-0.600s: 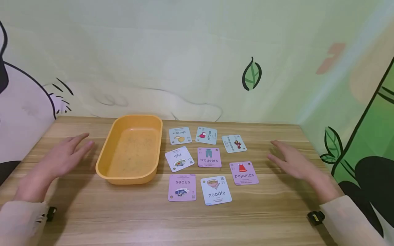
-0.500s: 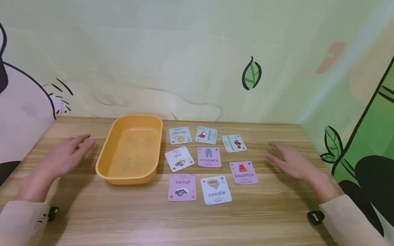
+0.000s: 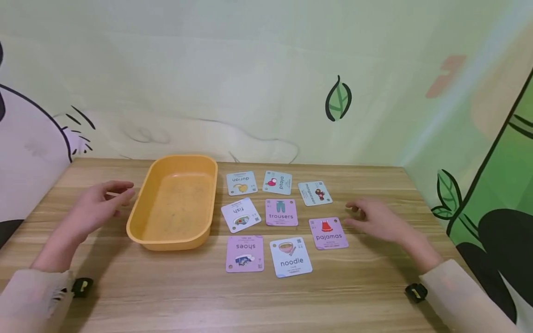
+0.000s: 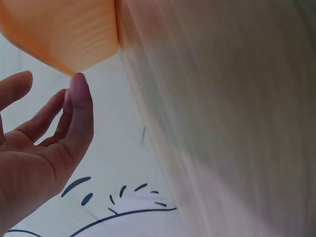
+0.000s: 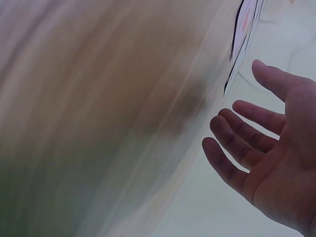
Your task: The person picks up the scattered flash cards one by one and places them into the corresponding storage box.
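Note:
My left hand [image 3: 93,208] hovers just left of the yellow tray [image 3: 137,226], fingers loosely bent, holding nothing. In the left wrist view its fingertips lie close to the tray [image 4: 74,34]; whether they touch cannot be told. My right hand [image 3: 381,219] is above the table, right of the pajamas card [image 3: 329,233], with relaxed fingers and nothing in them. Several picture cards lie flat and apart: durian [image 3: 242,183], pitaya [image 3: 277,182], mangosteen [image 3: 315,193], fish [image 3: 240,215], trousers [image 3: 281,212], shoes [image 3: 244,254] and noodle [image 3: 291,257].
The wooden table [image 3: 200,300] meets a printed cloth backdrop [image 3: 250,92] along its far edge. The tray stands left of the cards, its inside holding nothing. A dark band shows at each wrist.
My right hand has moved left, closer to the pajamas and mangosteen cards. My left hand has shifted right toward the tray, its fingers bending a little more. The cards lie as before.

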The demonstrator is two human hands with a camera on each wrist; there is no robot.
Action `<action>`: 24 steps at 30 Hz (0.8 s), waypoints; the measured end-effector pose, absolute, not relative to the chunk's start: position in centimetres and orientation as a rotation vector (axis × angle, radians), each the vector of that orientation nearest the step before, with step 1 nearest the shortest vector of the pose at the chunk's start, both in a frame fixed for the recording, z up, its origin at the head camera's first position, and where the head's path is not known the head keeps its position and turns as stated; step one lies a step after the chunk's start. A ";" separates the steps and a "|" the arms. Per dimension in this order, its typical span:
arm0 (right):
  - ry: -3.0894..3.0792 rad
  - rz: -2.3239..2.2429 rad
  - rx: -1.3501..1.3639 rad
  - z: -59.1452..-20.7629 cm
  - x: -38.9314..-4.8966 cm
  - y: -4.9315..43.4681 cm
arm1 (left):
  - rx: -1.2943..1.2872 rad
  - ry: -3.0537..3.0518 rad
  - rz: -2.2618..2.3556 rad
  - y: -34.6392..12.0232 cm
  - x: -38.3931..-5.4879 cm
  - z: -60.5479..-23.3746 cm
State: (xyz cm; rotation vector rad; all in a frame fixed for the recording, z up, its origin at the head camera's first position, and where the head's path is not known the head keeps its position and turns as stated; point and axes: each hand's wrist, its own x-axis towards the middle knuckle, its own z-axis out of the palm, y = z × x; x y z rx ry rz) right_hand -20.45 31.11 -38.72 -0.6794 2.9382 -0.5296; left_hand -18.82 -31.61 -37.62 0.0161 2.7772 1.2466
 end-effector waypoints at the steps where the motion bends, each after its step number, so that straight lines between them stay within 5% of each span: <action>1: 2.937 -0.528 -0.687 -38.8 -20.5 31.0 | 0.006 2.746 1.285 -31.5 -18.9 -37.6; 24: 2.843 -0.474 -0.729 -39.6 -20.6 29.1 | 0.052 2.480 1.514 -31.2 -19.9 -38.2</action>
